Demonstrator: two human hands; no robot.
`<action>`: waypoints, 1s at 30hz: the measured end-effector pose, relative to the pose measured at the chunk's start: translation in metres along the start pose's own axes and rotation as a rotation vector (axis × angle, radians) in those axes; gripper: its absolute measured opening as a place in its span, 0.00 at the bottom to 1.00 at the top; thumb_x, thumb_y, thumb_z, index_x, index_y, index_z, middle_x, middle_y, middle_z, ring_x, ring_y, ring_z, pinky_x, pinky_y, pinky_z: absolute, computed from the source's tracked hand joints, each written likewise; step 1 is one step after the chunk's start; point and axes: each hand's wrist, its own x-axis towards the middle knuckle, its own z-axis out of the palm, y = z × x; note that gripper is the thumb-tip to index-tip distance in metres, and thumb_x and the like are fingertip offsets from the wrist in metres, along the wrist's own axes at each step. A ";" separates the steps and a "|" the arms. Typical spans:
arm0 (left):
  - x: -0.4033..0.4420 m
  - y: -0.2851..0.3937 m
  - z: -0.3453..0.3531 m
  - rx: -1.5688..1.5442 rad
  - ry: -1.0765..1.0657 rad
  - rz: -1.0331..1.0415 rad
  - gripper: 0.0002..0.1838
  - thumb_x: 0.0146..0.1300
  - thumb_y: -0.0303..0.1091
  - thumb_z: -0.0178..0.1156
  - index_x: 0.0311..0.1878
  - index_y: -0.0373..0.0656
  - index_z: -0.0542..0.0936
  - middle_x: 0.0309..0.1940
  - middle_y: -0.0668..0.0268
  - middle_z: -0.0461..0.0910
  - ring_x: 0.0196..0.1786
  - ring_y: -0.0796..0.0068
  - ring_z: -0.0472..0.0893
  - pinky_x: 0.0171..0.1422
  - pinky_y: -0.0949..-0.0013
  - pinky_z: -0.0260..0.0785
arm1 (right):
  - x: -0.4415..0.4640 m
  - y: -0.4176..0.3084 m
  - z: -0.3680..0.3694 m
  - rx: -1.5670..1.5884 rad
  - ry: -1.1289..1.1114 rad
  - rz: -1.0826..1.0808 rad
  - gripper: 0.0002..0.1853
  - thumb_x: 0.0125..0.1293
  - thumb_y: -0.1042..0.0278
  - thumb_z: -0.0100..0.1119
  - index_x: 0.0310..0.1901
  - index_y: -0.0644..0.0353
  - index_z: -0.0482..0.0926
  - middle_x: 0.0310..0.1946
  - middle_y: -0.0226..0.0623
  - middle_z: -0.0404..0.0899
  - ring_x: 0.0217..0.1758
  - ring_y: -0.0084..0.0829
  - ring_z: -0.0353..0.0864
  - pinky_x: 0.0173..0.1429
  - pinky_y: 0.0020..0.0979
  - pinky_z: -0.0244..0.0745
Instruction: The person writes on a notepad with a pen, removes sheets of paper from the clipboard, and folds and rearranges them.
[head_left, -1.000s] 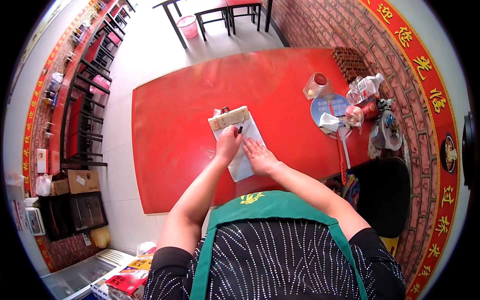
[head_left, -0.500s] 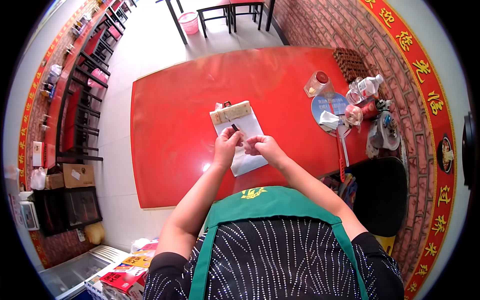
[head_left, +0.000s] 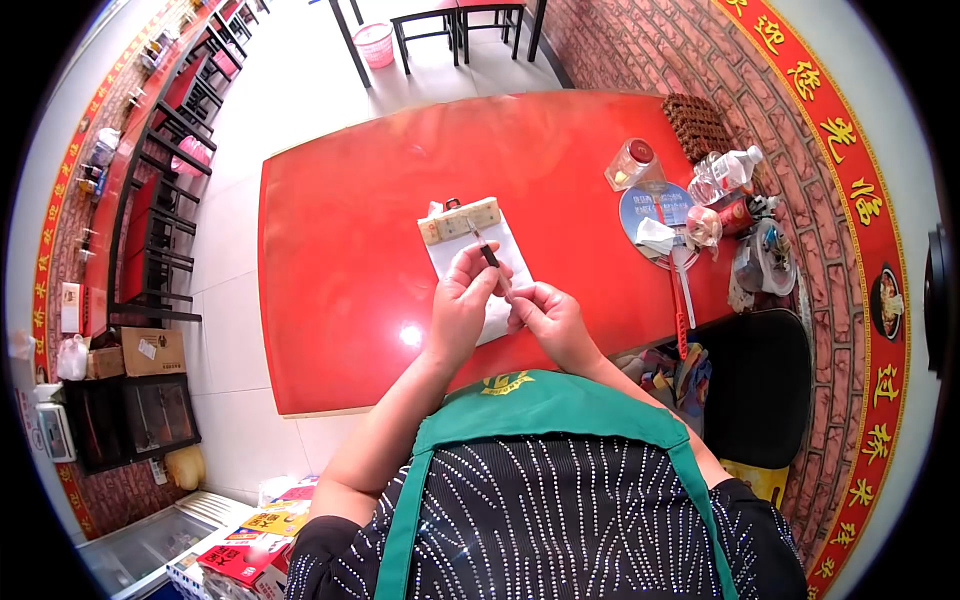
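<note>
A pen [head_left: 488,254] with a dark grip and a pale tip slants up and away from me. My left hand [head_left: 463,305] is closed round its middle, thumb and fingers pinching it. My right hand [head_left: 553,320] is also closed, its fingertips pinching the pen's lower, see-through end. Both hands are over a clipboard [head_left: 458,221] with a worn tan top and a metal clip. White paper [head_left: 513,258] lies on the board, partly covered by my hands.
The red table [head_left: 350,240] spreads around the board. At its right stand a red-lidded jar [head_left: 633,165], a round blue fan [head_left: 650,205], a plastic bottle [head_left: 727,175], a red-handled tool [head_left: 682,325] and a brown woven basket [head_left: 697,128]. A black chair [head_left: 760,385] is at the right.
My hands have shifted right and closer to my body. The pen has turned more into view, its tip now showing above my left hand.
</note>
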 end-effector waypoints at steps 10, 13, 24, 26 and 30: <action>-0.011 0.030 0.016 -0.066 -0.030 0.143 0.13 0.67 0.27 0.49 0.52 0.35 0.70 0.31 0.62 0.77 0.34 0.77 0.76 0.39 0.74 0.70 | -0.020 -0.032 0.015 0.004 0.042 -0.071 0.05 0.64 0.72 0.55 0.35 0.66 0.73 0.27 0.29 0.76 0.30 0.16 0.75 0.35 0.20 0.71; -0.014 0.037 0.014 -0.086 -0.022 0.083 0.11 0.66 0.27 0.50 0.50 0.35 0.72 0.30 0.62 0.77 0.33 0.77 0.77 0.38 0.74 0.70 | -0.025 -0.043 0.016 0.057 -0.088 -0.057 0.07 0.66 0.71 0.51 0.35 0.66 0.73 0.26 0.29 0.76 0.31 0.17 0.74 0.37 0.20 0.71; -0.014 0.041 0.016 -0.171 0.051 0.070 0.12 0.67 0.29 0.48 0.49 0.34 0.72 0.33 0.61 0.78 0.37 0.74 0.78 0.44 0.71 0.72 | -0.033 -0.048 0.020 0.076 -0.057 0.056 0.06 0.65 0.70 0.53 0.34 0.63 0.72 0.26 0.29 0.75 0.30 0.17 0.75 0.36 0.20 0.72; -0.015 0.042 0.016 -0.188 0.034 0.057 0.13 0.68 0.30 0.46 0.50 0.33 0.72 0.34 0.60 0.78 0.37 0.73 0.78 0.45 0.71 0.72 | -0.032 -0.044 0.019 0.042 -0.002 0.056 0.05 0.63 0.71 0.56 0.33 0.63 0.71 0.27 0.28 0.75 0.29 0.17 0.75 0.35 0.20 0.72; -0.017 0.044 0.018 -0.153 0.005 0.079 0.14 0.68 0.31 0.44 0.51 0.33 0.71 0.34 0.59 0.78 0.37 0.73 0.78 0.45 0.70 0.71 | -0.032 -0.040 0.020 0.060 0.023 0.033 0.07 0.60 0.74 0.60 0.32 0.62 0.70 0.26 0.27 0.74 0.28 0.15 0.75 0.33 0.18 0.71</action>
